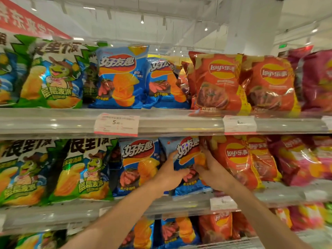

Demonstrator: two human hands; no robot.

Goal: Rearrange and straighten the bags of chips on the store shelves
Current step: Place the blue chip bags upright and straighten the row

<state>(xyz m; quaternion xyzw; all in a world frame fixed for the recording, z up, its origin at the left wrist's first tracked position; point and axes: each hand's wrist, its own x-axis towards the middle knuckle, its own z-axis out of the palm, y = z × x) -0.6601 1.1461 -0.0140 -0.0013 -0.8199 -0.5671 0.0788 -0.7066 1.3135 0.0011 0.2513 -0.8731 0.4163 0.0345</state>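
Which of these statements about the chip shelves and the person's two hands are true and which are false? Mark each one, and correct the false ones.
1. Both hands hold the same blue chip bag on the middle shelf. True.
2. The left hand rests on a green bag. False: it grips the blue bag's left side.
3. A red Lay's bag stands directly to the right of the held bag. True.
4. The right hand holds a price tag. False: it grips the blue bag's right side.
5. The top shelf holds only green bags. False: it holds green, blue, red and pink bags.

Price tag [116, 124] print blurred; right-hand fingers [202, 153] hidden behind blue chip bag [186, 159].
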